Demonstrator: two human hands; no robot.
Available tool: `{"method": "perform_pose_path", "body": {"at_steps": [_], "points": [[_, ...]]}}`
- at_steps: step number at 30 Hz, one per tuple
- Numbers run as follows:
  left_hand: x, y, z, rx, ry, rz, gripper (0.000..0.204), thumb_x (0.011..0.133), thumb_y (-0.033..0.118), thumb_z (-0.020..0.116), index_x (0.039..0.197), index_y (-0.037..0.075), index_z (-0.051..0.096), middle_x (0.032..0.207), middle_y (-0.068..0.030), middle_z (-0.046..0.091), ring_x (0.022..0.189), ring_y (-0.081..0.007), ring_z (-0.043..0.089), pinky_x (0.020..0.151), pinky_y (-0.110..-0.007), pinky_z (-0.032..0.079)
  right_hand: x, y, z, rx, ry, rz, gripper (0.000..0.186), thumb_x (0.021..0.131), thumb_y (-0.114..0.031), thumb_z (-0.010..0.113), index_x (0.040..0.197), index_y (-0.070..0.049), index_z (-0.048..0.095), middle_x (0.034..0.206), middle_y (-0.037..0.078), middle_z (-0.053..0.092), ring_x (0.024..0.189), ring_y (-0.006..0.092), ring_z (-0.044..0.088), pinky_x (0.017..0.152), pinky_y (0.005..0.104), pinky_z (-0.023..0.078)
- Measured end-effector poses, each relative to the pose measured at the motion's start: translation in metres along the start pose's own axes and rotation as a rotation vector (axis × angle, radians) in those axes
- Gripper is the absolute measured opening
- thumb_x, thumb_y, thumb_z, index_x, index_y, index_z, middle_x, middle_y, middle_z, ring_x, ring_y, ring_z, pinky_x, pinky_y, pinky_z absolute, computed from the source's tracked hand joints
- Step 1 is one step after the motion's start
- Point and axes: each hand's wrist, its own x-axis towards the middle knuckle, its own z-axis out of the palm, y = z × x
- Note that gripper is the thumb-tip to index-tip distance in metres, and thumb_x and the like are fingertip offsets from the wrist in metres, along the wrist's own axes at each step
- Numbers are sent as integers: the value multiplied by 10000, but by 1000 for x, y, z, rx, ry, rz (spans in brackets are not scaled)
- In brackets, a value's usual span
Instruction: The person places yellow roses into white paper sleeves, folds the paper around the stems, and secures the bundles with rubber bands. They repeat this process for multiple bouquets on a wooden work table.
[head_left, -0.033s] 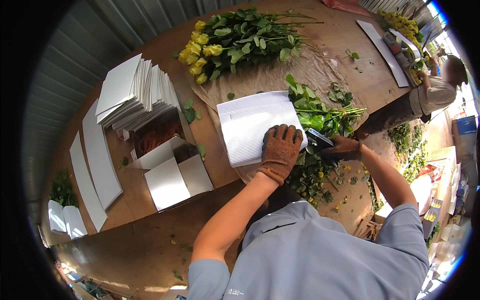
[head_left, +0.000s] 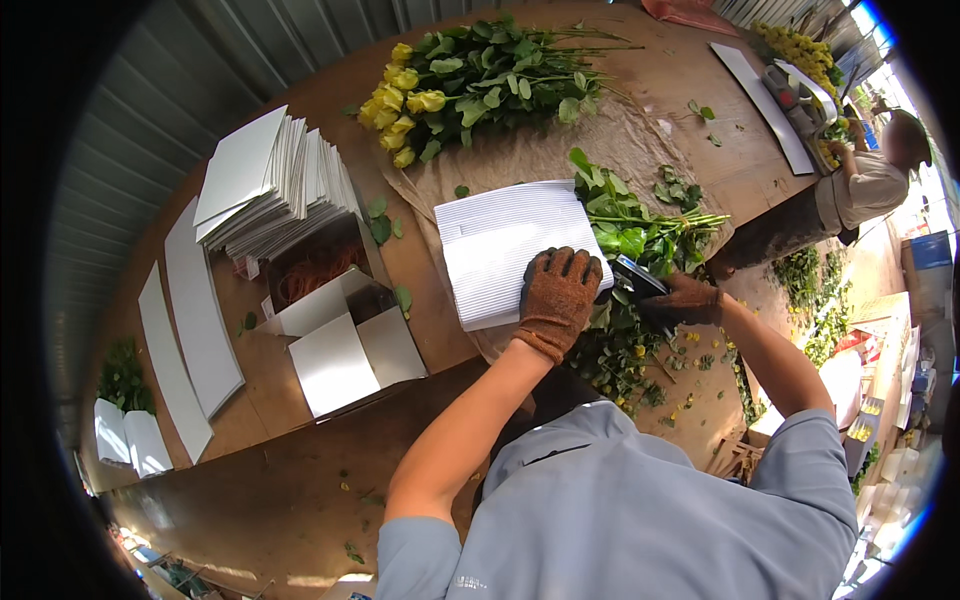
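A white corrugated cardboard wrap [head_left: 500,235] lies around a bunch of leafy stems [head_left: 650,225], which stick out at its right end. Whatever flower heads are inside are hidden. My left hand [head_left: 558,303], in a brown and black work glove, lies flat across the near right part of the wrap, fingers slightly apart. To its right, my gloved right hand [head_left: 690,300] grips a black and silver stapler [head_left: 640,278]. The stapler's front end is at the wrap's right edge, beside the stems; whether its jaws touch the cardboard I cannot tell.
Yellow roses [head_left: 450,90] lie at the far side of the table. To the left stand stacked white sheets [head_left: 265,180] and an open box [head_left: 335,365]. Cut leaves [head_left: 640,370] litter the floor by my right arm. Another person [head_left: 870,185] works at the far right.
My left hand has shifted very slightly left on the wrap. The right hand and the stapler stay in nearly the same place.
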Motion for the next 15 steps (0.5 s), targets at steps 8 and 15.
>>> {"method": "perform_pose_path", "body": {"at_steps": [8, 15], "points": [[-11, -10, 6, 103, -95, 94, 237, 859, 138, 640, 1083, 111, 713, 1126, -45, 666, 1144, -245, 609, 979, -436, 476, -68, -66, 10, 8, -79, -57, 429, 963, -398, 706, 1098, 9, 695, 865, 61, 734, 756, 123, 677, 666, 301, 557], [-15, -7, 11, 62, -38, 83, 190, 867, 144, 648, 1036, 118, 731, 1121, -32, 674, 1145, -236, 617, 1001, -437, 479, -54, -127, 14, 172, -121, 260, 456, 956, -498, 669, 958, -44, 714, 783, 52, 715, 691, 134, 692, 596, 294, 542]]}}
